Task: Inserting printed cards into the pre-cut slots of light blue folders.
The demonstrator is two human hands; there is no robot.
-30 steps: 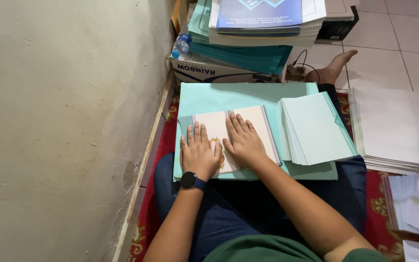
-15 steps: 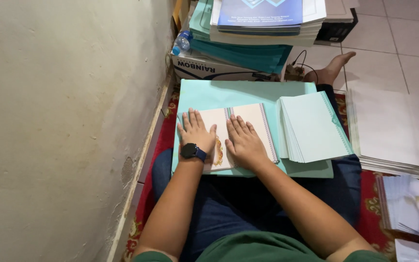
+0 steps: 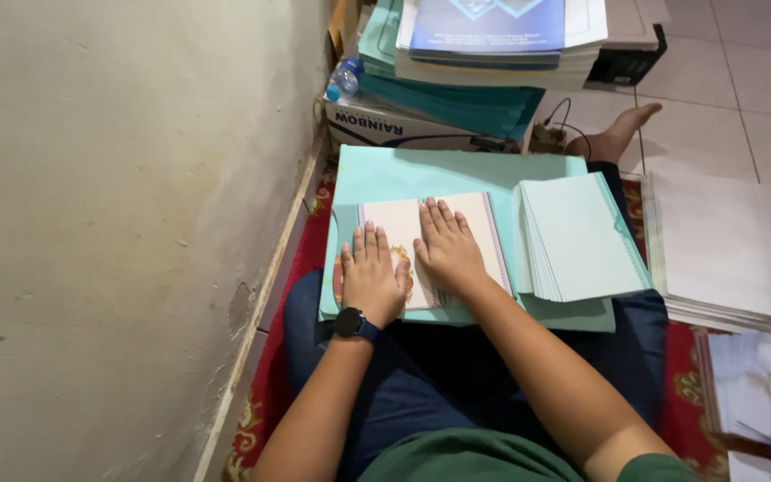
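Flat, fingers spread, left hand (image 3: 373,281) and right hand (image 3: 446,250) apparently press cream sheet (image 3: 479,228).

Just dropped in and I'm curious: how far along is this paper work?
Looks done: a fanned pile of pale green sheets lies beside the hands. In hand: the left hand and right hand press flat on a cream card on the green board. Left: probably the white paper stack.

Water bottle (image 3: 346,77) by wall — stacked books (image 3: 493,40) on cardboard box (image 3: 394,129) — white sheets (image 3: 733,250) on tiles
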